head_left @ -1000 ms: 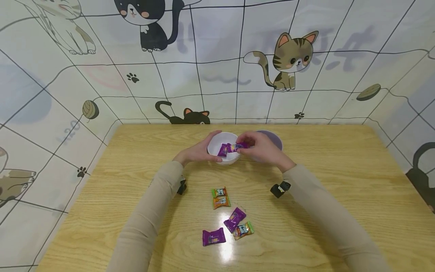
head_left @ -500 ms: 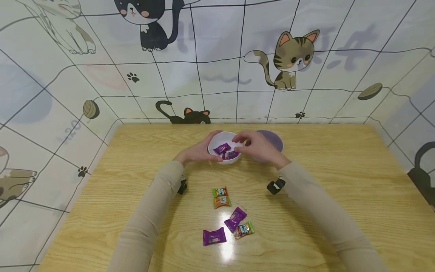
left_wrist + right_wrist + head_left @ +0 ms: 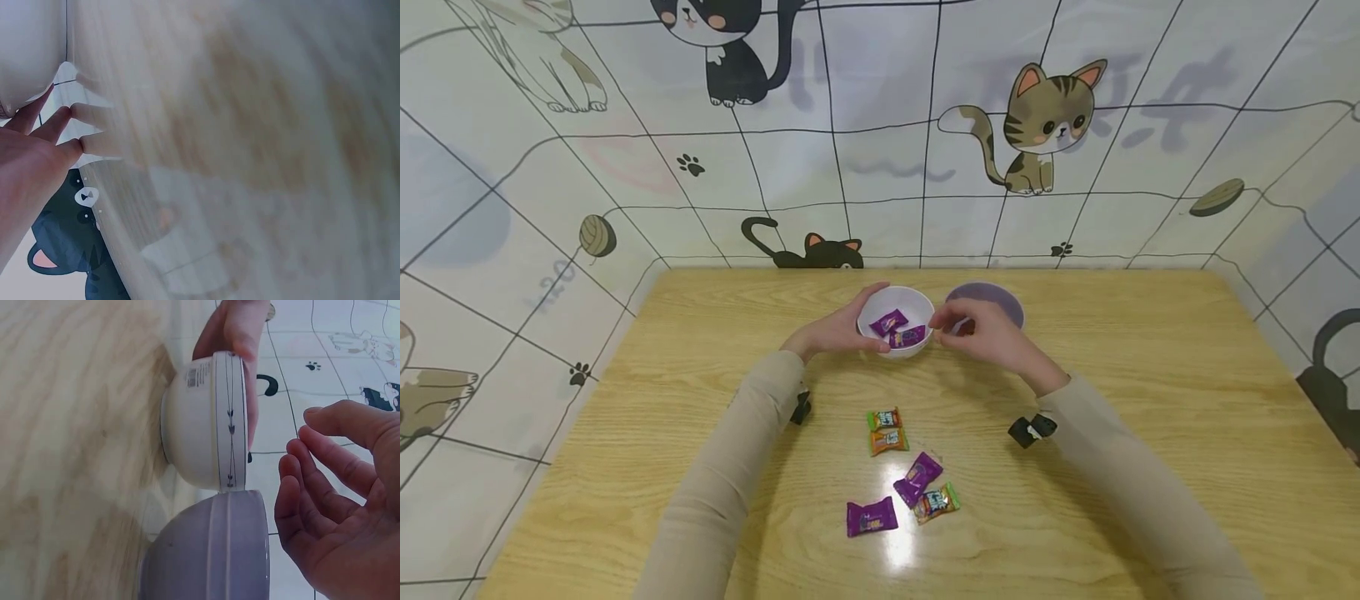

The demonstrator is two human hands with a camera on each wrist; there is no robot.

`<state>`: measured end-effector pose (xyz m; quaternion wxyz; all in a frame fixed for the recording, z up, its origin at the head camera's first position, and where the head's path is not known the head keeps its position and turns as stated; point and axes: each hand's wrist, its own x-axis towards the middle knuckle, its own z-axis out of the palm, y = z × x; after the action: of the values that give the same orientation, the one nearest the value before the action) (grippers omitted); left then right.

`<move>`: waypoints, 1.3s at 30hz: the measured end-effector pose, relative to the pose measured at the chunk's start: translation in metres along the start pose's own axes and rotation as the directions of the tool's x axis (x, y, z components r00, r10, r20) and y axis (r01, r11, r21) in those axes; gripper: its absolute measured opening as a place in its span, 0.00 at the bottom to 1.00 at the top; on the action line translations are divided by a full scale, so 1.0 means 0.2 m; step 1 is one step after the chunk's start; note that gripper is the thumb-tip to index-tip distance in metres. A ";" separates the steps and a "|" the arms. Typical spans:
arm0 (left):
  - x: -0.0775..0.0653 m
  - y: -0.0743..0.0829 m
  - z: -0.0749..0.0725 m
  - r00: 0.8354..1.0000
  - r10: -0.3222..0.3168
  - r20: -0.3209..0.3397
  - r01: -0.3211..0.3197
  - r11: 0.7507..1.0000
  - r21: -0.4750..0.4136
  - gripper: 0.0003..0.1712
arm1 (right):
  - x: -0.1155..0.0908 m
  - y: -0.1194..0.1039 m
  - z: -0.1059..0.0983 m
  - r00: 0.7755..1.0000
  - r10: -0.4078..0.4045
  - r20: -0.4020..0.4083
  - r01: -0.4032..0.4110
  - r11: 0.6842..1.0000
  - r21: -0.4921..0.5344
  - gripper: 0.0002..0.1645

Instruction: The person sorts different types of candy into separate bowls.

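While I have the left grip (image 3: 837,330) holding the white bowl (image 3: 917,303) by its side, the right grip (image 3: 985,333) is released, fingers loosely bent, just right of that bowl. Two purple packets (image 3: 907,337) lie inside it, between both grips. Purple bowl (image 3: 988,292) sits partly behind the right grip. Nearer than both grips: five wrapped packets (image 3: 872,517) on the tabletop (image 3: 1120,375), two purple.

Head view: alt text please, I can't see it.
The left hand grips a white bowl holding two purple packets; the right hand, visibly empty, hovers beside it, partly hiding a purple bowl. Five more packets lie in the foreground on the wooden table.
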<state>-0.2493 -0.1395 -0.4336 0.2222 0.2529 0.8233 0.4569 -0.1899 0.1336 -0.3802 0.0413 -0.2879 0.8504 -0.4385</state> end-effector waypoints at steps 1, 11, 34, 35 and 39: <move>0.00 0.00 0.00 1.000 0.002 0.000 -0.002 1.000 0.001 0.61 | -0.01 0.00 0.00 1.000 -0.003 0.005 0.003 1.000 0.007 0.08; -0.01 0.01 -0.01 1.000 0.008 0.003 -0.008 1.000 -0.005 0.61 | -0.13 -0.01 0.06 0.998 -0.043 0.049 0.039 0.997 0.072 0.08; -0.01 0.02 0.00 1.000 -0.010 0.004 0.010 1.000 -0.011 0.60 | -0.36 0.01 0.19 0.949 -0.072 0.308 0.050 0.996 0.077 0.09; -0.01 0.02 0.00 1.000 -0.009 0.001 0.009 1.000 -0.008 0.60 | -0.37 0.01 0.20 0.947 -0.082 0.311 0.061 0.995 0.076 0.09; -0.01 0.02 0.00 1.000 -0.001 0.002 0.001 1.000 -0.014 0.60 | -0.39 -0.01 0.21 0.939 -0.115 0.325 0.092 0.992 0.084 0.09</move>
<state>-0.2468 -0.1396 -0.4291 0.2254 0.2512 0.8199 0.4624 -0.1104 0.1440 -0.4195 0.1693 -0.4000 0.8000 -0.4140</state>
